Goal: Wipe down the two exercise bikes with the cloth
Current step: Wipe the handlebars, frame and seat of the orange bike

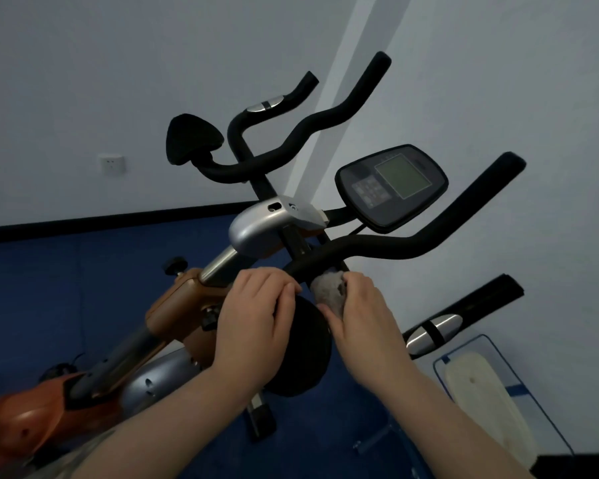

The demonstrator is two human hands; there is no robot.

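Note:
An orange and silver exercise bike (184, 299) fills the middle of the view, with black foam handlebars (429, 243) and a console (393, 186). A round black pad (305, 347) sits at the near end of the handlebar. My left hand (253, 319) rests on the pad's left side, fingers curled over its top. My right hand (363, 312) presses a grey cloth (327, 288) against the bar just above the pad. A second handlebar set (301, 129) with another black pad (191, 138) rises behind.
A white wall with a socket (111, 164) stands behind, above a black skirting and blue floor. At the lower right lies a clear container (491, 385) holding something white, beside a black and silver grip (436, 331).

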